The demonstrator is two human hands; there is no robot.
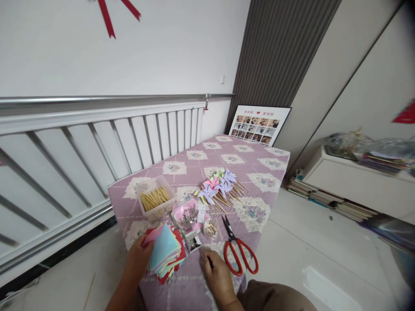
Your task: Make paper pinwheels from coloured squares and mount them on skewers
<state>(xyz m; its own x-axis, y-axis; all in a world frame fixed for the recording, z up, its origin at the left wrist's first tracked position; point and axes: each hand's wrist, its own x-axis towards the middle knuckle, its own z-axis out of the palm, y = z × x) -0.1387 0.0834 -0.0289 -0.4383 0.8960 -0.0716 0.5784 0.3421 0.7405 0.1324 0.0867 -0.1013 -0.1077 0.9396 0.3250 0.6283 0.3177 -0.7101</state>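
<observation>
**Flowered desk, fanned paper stack, left hand on a pink sheet**

A white radiator [139, 129] ran along the wall. Beside it stood the desk [210, 147], under a mauve cloth with pale floral squares, its far end reaching toward a black-edged photo board [254, 125] leaning at the wall.

On the desk's near half, a clear plastic box [145, 186] held thin wooden sticks [157, 198], lying roughly parallel. To its right lay a bunch of paper pinwheels [223, 186] in lilac, pink and green, their stems slanting toward the lower right. Nearer the person, red-handled scissors [231, 235] pointed their blades away, tipped slightly left, with the loops toward the near edge.

The paper stack [165, 250] sat at the near left of the desk, its red, yellow and blue sheets fanned out of line. The top blue sheet's longer run slanted from lower left to upper right.

At the stack's left side, the left hand [142, 250] had its fingers nearly together on the pink sheet [153, 235], whose visible length also slanted up and rightward, away from the person. The right hand [215, 268] rested at the near edge, its fingers curled inward; whether they held anything could not be told.

Just beyond the hands were a pink dish [178, 211] of small metal pieces [188, 218], a round tub [210, 237] and a little white box [196, 249].
</observation>
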